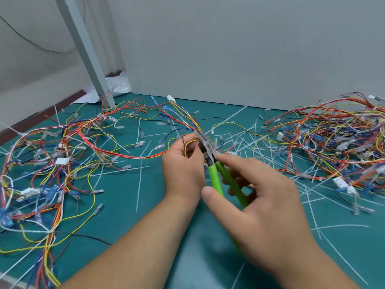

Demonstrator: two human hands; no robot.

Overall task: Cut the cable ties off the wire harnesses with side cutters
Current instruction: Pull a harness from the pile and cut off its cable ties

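While gripping the side cutters (213,174) in the right hand (260,205), pinched the wire harness (185,117) in the left hand (183,170) at the cutter nose, above a desk (129,195) strewn with cable ties (139,184).

Nothing legible here: no word, number, brand or sign can be read. The green handles of the side cutters (215,178) show plain colour only. The white connector (170,98) among the wire harnesses (333,142) is too small and blurred to show any marking.
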